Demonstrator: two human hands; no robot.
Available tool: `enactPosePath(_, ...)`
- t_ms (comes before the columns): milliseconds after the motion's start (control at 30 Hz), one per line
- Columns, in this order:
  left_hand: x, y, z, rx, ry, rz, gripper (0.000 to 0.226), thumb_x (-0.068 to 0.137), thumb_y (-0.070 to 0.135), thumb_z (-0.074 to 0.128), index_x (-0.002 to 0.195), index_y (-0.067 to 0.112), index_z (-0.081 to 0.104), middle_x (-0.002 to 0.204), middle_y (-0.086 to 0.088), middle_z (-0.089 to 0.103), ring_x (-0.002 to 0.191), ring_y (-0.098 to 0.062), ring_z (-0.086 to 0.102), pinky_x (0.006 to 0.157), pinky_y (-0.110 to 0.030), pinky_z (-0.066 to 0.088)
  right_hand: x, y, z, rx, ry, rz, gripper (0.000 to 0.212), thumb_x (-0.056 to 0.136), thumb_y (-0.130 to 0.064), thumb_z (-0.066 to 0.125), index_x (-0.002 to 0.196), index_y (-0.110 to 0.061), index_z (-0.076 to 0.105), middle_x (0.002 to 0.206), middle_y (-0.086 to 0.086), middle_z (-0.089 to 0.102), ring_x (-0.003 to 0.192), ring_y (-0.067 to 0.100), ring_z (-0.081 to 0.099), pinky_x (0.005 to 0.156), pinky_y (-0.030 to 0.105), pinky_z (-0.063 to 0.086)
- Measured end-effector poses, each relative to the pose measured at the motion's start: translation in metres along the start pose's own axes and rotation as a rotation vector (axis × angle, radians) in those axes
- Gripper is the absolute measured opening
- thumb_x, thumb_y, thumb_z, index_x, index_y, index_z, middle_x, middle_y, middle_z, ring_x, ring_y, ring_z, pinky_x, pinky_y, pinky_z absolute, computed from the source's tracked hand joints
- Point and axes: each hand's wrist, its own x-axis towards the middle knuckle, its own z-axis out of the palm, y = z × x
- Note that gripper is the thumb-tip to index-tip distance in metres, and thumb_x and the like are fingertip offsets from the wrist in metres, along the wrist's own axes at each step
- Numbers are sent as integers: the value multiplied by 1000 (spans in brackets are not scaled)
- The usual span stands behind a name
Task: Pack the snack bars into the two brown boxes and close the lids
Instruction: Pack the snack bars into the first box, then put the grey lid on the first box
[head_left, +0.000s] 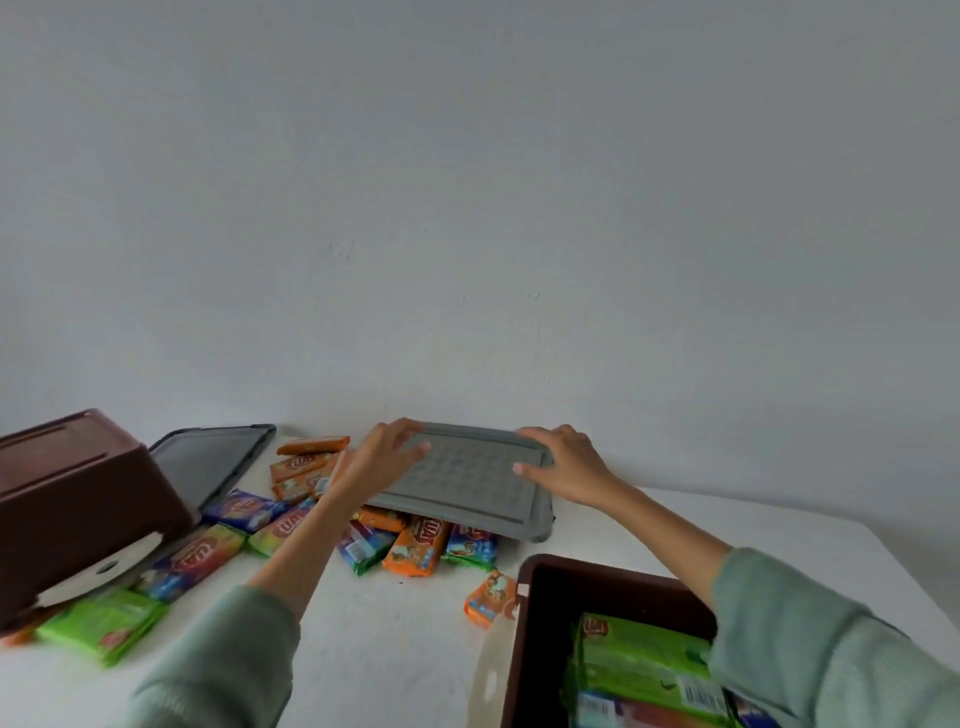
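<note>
Your left hand (385, 460) and right hand (563, 462) each grip the grey lid (467, 475) at a far corner, fingers curled over the edge, thumbs on top. The lid sits tilted over loose bars (415, 548) on the table (389, 649). The right box (525, 629) is open, with green bars inside. The left box (78, 499) lies tipped on bars, with the dark lid (208, 462) beside it.

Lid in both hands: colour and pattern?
Grey lid, with a gridded texture across its middle panel; head view.

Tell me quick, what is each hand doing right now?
Left hand: holds the grey lid by its left end.
Right hand: holds the same lid by its right end.
</note>
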Motion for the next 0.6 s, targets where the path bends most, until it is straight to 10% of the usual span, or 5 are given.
enactPosePath(300, 58, -78, 42, 231, -60, -299, 67, 86, 59, 45, 143, 30, 27, 154, -19, 11, 142, -38, 4, 114, -56, 11, 76, 27, 66, -133, -218, 230, 73, 89, -52, 49, 149, -32, 12, 154, 22, -4, 144, 38, -1, 116, 48, 17)
enactPosePath(600, 62, -86, 58, 411, -117, -394, 79, 77, 73, 42, 144, 37, 23, 154, -17, 11, 141, -38, 8, 112, -54, 10, 85, 43, 85, 73, -314, 420, 88, 85, -52, 56, 150, -27, 2, 150, 19, -30, 143, 40, 3, 117, 41, 12)
